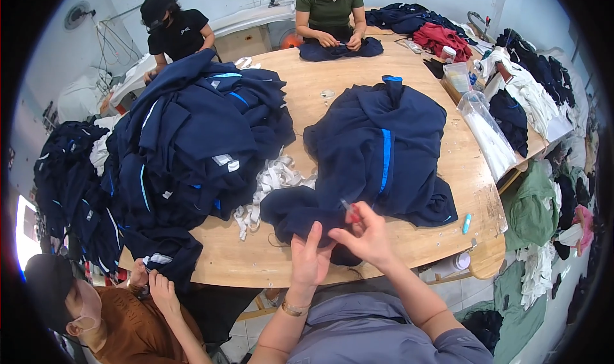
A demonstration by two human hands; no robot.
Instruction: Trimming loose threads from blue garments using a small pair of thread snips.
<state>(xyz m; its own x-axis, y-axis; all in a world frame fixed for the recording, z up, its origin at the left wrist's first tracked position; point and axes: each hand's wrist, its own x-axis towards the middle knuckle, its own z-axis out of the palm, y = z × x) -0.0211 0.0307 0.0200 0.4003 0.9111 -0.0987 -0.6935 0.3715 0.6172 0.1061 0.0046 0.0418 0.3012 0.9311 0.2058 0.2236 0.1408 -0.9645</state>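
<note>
Pinching a small red-handled snipping tool [350, 212], the right hand [368, 236] has thumb and fingers pressed together around it, the tool's pale tip pointing up-left toward the navy garment [377, 150]. Left hand [310, 258] is just beside it on the left, fingers extended upward and resting against the garment's near dark fold; I can't tell whether it actually grips cloth or only steadies it. Taking that garment as the landmark: it lies spread on the wooden table [268, 258], its long axis running away from the person, marked by the bright blue stripe [385, 159] down its middle. Both hands sit at its near edge, so the bulk of the fabric lies straight ahead of and beyond the grip; the tool tip meets it at the near hem. Right hand is the closer one to the stripe, left one closer to the bunched lower-left corner. Left of the garment is a tangle of white strips [272, 178], and further left a big pile of navy clothing [198, 140]. Right of it, near the table edge, a small light-blue marker-like object [466, 223]. Other people work at the far side and the near-left corner.
</note>
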